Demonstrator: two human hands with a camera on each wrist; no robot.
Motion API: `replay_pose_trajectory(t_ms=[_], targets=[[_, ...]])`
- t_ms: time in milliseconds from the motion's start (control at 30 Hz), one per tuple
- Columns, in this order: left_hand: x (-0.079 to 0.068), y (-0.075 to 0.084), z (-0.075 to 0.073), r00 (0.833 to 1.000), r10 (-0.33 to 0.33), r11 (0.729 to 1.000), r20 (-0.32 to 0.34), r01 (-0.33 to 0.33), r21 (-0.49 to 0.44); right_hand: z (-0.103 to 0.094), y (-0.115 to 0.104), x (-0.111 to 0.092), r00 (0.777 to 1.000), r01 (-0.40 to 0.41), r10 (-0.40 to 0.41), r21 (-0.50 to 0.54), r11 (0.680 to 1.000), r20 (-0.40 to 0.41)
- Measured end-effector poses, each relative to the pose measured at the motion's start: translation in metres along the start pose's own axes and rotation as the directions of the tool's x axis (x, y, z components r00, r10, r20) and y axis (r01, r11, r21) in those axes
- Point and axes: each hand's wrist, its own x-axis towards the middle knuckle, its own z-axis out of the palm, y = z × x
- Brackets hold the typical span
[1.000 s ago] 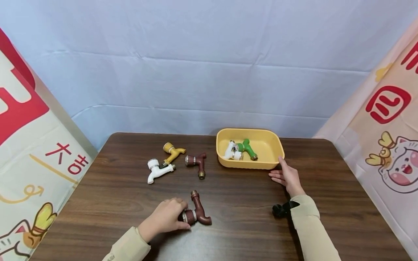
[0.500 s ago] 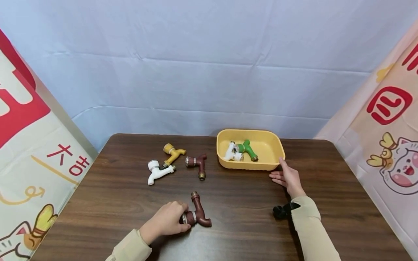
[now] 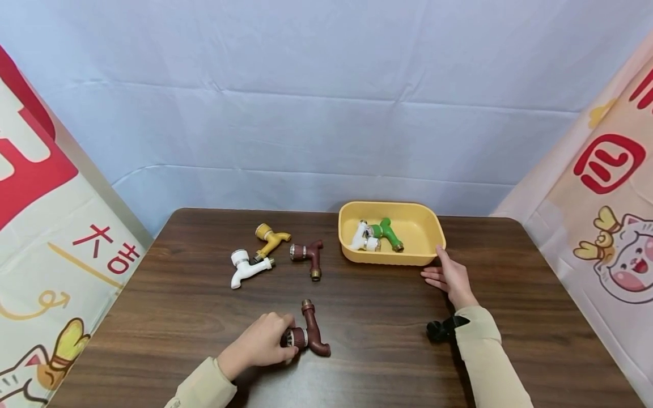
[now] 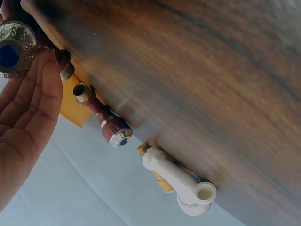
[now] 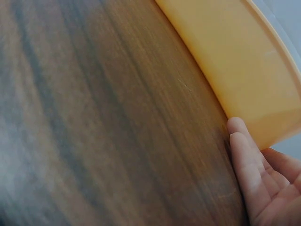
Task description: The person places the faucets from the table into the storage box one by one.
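My left hand (image 3: 262, 344) grips the round ribbed knob of a dark brown tap (image 3: 315, 334) lying near the front of the table. Its spout points right and its threaded end points away. In the left wrist view the knob's silver cap (image 4: 21, 40) with a blue centre shows at the fingertips. At the right corner of a yellow plastic basin (image 3: 390, 258), my right hand (image 3: 453, 276) has its thumb at the rim and its fingers straight, low along the outer wall. A white tap (image 3: 359, 238) and a green tap (image 3: 390, 233) lie inside the basin.
Left of the basin lie a second brown tap (image 3: 313, 259), a yellow tap (image 3: 272, 240) and another white tap (image 3: 249, 268). They rest close together on the dark wooden table (image 3: 377, 340). A pale cloth (image 3: 285, 130) hangs behind the far edge, with printed banners on both sides.
The brown tap at my left hand has turned very slightly, its threaded end shifting a little to the right. My right hand and the basin stay essentially in place.
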Motion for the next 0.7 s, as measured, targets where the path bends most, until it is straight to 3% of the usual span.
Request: replay_pose_trajectory(t_ms=[367, 700], targets=[[0.0034, -0.0033, -0.0033, 0.999, 0.047, 0.998, -0.014, -0.048, -0.032, 0.0, -0.0031, -0.0017, 1.0, 0.004, -0.005, 0.009, 1.0, 0.001], [0.0062, -0.0046, -0.0071, 0.992, 0.081, 0.997, -0.101, -0.082, -0.003, 0.0001, -0.0014, -0.0008, 1.0, -0.001, 0.001, 0.012, 1.0, 0.008]])
